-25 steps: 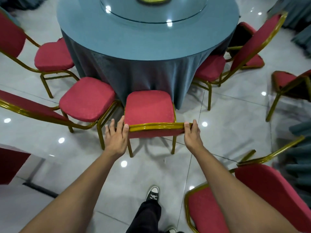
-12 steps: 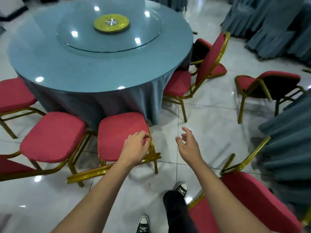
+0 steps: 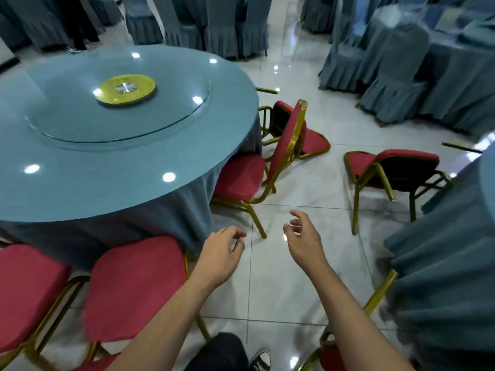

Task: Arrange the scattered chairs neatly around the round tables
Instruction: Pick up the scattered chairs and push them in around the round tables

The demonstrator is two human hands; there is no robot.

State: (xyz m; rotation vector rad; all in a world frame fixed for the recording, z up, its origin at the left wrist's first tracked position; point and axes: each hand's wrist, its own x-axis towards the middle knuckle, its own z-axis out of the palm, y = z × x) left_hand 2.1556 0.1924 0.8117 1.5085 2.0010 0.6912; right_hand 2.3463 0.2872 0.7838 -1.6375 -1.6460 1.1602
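Presently: stray chair (image 3: 393, 170) at two o'clock, stiff metal frame, probably light; grip backrest top rail. Left hand (image 3: 221, 254), right hand (image 3: 304, 238): loosely curled, empty.

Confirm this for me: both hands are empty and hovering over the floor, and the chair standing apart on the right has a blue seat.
Not quite. The head view shows that the chair standing apart on the right has a red seat, not blue. The rest holds: the left hand and right hand are both empty, hovering over the floor.
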